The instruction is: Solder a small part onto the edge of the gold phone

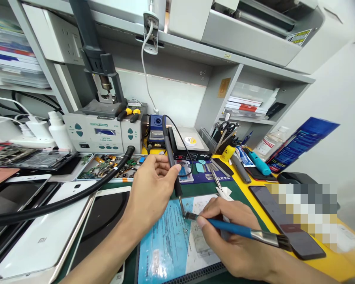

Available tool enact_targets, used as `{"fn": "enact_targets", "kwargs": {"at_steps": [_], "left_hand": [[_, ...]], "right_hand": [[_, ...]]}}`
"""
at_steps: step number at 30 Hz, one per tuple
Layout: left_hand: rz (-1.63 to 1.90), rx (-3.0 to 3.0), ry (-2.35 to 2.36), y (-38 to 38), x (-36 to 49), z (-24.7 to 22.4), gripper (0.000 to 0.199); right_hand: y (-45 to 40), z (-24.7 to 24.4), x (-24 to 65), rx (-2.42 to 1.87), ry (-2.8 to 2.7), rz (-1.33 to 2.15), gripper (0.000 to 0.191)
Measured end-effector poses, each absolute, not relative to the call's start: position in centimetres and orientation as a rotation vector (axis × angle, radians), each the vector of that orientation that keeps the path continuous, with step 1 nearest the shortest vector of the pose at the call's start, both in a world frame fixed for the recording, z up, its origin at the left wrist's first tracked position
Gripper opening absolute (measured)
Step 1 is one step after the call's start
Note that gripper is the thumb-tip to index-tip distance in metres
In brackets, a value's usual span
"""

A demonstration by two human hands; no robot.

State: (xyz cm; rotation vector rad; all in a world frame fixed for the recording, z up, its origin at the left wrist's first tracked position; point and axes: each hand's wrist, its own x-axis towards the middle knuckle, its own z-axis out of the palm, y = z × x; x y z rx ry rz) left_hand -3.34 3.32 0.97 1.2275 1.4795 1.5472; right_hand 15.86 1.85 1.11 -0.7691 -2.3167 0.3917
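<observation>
My left hand [154,183] is closed around the dark grip of a soldering iron [169,146], whose metal tip points down over a blue and white printed sheet [162,244]. My right hand [233,232] pinches a blue-handled brush [230,228]. The brush's dark bristles and silver ferrule stick out to the right. At its left end, a flat dark metal-looking piece meets or nearly meets the iron's tip; whether they touch I cannot tell. Small shiny specks lie on the sheet just below the tip.
Phones, including a white phone [44,236], lie at left under a thick black hose [77,201]. Behind stand a hot air station [103,132], a tray of circuit boards [106,167], a blue soldering station [156,132] and a hot plate [189,139]. A dark phone [284,221] lies at right.
</observation>
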Motion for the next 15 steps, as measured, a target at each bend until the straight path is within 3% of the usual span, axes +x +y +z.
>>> {"fn": "enact_targets", "kwargs": {"at_steps": [15], "left_hand": [[1.516,1.309,1.611,3.15,-3.33,1.37,0.02]], "right_hand": [[1.74,1.55,15.71,-0.809,-2.335,0.392,0.017]]}}
